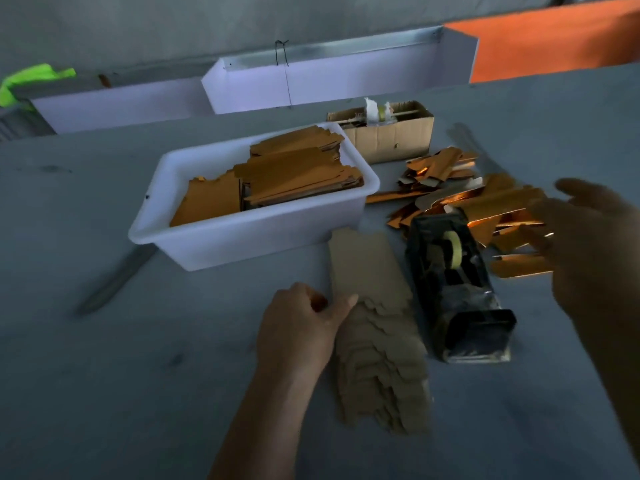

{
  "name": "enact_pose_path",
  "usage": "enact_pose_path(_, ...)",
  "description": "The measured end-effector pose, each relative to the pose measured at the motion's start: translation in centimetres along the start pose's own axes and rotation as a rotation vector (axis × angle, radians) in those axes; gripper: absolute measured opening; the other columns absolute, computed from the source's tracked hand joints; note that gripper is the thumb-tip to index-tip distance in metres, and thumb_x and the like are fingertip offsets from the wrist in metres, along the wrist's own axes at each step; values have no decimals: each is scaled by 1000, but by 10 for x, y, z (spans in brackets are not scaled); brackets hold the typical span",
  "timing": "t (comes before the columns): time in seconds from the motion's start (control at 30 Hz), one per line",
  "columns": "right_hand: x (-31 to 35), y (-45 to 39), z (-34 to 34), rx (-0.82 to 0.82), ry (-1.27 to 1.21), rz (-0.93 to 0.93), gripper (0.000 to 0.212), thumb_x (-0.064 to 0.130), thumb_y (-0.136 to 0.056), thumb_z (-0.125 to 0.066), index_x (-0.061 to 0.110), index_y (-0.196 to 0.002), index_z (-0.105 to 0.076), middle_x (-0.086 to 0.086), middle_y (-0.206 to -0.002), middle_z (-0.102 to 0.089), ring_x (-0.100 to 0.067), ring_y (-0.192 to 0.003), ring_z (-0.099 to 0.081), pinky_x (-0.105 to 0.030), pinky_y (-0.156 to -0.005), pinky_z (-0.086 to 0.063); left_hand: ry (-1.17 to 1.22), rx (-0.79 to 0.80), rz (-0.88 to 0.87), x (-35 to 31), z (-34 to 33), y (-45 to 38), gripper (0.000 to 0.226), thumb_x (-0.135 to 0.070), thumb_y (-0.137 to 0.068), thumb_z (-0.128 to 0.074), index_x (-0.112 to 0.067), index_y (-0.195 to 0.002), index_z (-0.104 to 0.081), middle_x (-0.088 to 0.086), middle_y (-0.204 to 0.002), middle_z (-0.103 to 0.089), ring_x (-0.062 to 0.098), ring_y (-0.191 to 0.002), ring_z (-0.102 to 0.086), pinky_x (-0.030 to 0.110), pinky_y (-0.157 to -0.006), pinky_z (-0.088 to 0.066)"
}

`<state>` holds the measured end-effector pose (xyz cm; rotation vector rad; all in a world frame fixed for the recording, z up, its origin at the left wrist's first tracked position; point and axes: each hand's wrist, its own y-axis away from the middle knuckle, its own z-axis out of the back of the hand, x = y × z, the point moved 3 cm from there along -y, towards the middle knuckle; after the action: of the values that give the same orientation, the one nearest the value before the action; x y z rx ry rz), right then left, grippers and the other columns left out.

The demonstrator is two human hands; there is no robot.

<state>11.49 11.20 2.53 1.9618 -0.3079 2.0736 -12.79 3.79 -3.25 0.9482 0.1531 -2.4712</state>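
A fanned row of flat tan card blanks [381,358] lies on the grey table in front of me. My left hand [301,327] rests at the row's left edge, its thumb on the top blank. Just right of the blanks stands a black tape dispenser [457,292] with a pale roll of tape. My right hand [588,251] hovers with fingers spread and blurred over a loose heap of shiny gold card pieces [460,199] at the right. It holds nothing.
A white plastic tub [194,237] full of orange-gold card stacks stands behind the blanks. A small cardboard box [391,136] sits behind it. A long metal strip [114,282] lies at the left. White trays [311,84] line the table's far edge.
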Motion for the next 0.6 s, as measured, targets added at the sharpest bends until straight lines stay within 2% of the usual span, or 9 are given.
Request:
enact_pose_path(0.07,5,22,-7,21,35,106,41,30,-64,-55,42,-104,-60,-2,-98,-65,-29,-90,-65,-55,-76,-55,114,38,33,2,-3,-7,41,-48,-75,-74,-10,-89,-68,2,-88,-69,19,-89,-63,29,-73,-47)
enact_pose_path(0.13,11,42,-12,52,100,218,29,33,-68,-55,50,-90,-63,1,-106,-66,-25,-95,-65,-52,-79,-55,262,63,104,3,0,-12,46,-45,-73,-78,-5,-93,-68,6,-85,-69,18,-82,-62,27,-69,-44)
enact_pose_path(0.23,12,60,-17,126,170,318,24,24,-80,-61,46,-91,-65,6,-110,-66,-20,-101,-62,-42,-83,-52,348,135,154,-3,2,-18,53,-56,-77,-68,-3,-74,-65,15,-67,-61,19,-61,-53,27,-61,-39)
enact_pose_path(0.3,5,66,-19,190,182,318,25,16,-86,-61,39,-94,-65,6,-112,-66,-18,-103,-62,-36,-81,-51,333,172,158,-9,2,-21,49,-50,-80,-69,-1,-73,-68,16,-66,-59,19,-57,-51,28,-61,-39)
enact_pose_path(0.37,-1,71,-20,239,196,304,24,16,-86,-58,36,-96,-66,6,-113,-65,-17,-103,-63,-30,-77,-50,332,193,155,-12,1,-24,40,-37,-81,-74,2,-76,-69,14,-65,-62,16,-53,-52,25,-60,-41)
enact_pose_path(0.5,-8,77,-19,265,202,253,22,18,-86,-57,35,-95,-66,7,-108,-65,-13,-97,-64,-19,-63,-47,399,266,219,-8,3,-27,19,-22,-84,-73,-5,-79,-65,5,-59,-57,0,-31,-44,11,-37,-35)
enact_pose_path(0.6,-13,82,-16,268,226,237,23,17,-86,-58,36,-97,-66,14,-103,-65,-1,-87,-64,-10,-55,-44,390,282,239,-6,5,-28,21,-20,-88,-69,-7,-73,-64,5,-60,-60,-1,-32,-47,11,-36,-35)
